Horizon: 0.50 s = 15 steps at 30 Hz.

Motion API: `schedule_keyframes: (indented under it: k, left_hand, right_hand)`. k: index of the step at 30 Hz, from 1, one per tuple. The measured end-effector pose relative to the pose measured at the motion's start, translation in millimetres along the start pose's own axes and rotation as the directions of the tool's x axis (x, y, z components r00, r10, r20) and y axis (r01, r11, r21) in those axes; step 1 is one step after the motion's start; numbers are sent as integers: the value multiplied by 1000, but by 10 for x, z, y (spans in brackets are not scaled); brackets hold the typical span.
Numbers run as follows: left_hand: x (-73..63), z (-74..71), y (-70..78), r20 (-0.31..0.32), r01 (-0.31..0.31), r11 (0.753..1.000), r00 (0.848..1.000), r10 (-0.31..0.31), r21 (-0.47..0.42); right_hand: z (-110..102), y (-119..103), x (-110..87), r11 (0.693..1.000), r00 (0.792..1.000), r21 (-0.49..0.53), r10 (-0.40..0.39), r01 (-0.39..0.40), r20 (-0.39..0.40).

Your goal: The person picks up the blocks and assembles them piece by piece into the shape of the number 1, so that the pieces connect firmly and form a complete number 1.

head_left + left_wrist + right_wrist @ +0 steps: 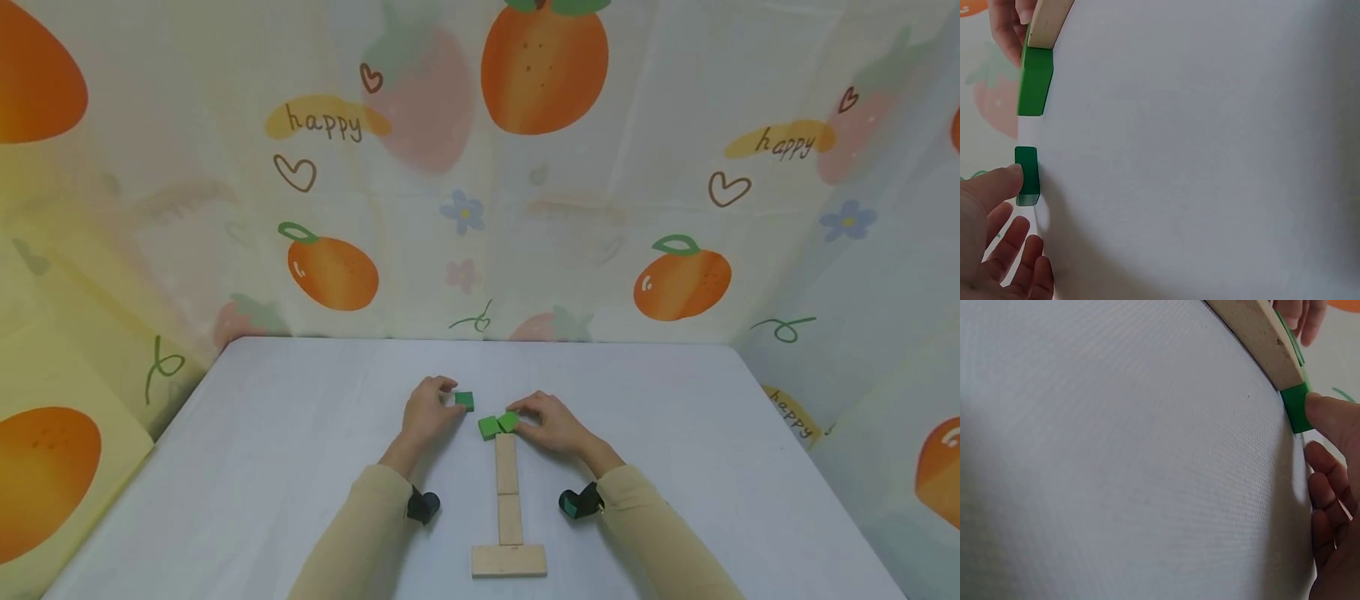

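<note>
My left hand [429, 410] pinches a small dark green square block [465, 402], with the thumb [1007, 181] on its near face in the left wrist view and the other fingers loosely curled. To its right, my right hand [553, 422] holds a lighter green block [508, 422] between thumb and index finger; this block [1296, 407] is turned at an angle. Another green block [489, 428] lies close on its left, at the head of a line of two light wooden planks [507, 463]. The left index finger is hidden in the left wrist view.
A wider wooden plank [509, 562] lies crosswise at the near end of the line. White cloth covers the table [300, 467]. Behind it hangs a fruit-printed curtain [525, 250]. Black wrist cameras [424, 506] sit on both sleeves.
</note>
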<state>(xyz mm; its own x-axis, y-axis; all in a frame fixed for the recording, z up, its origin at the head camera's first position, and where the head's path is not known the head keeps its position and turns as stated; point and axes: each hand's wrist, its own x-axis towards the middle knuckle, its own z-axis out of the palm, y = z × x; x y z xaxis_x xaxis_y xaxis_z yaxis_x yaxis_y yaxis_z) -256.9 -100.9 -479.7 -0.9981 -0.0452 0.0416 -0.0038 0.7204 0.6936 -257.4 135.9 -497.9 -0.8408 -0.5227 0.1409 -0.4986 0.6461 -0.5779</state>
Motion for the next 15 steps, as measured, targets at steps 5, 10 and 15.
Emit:
schedule_keyframes:
  k: [5, 10, 15]
  left_hand:
    - [14, 39, -22, 2, -27, 999, 1000, 27, 22]
    - [12, 61, -15, 2, -46, 998, 999, 46, 40]
    - [-2, 44, 5, 13, -41, 998, 999, 41, 37]
  right_hand:
    - [-5, -3, -6, 1000, 1000, -4, -6, 6, -3]
    - [-6, -5, -5, 1000, 1000, -4, 1, -1, -2]
    - [-8, -6, -6, 1000, 1000, 0, -1, 1, -2]
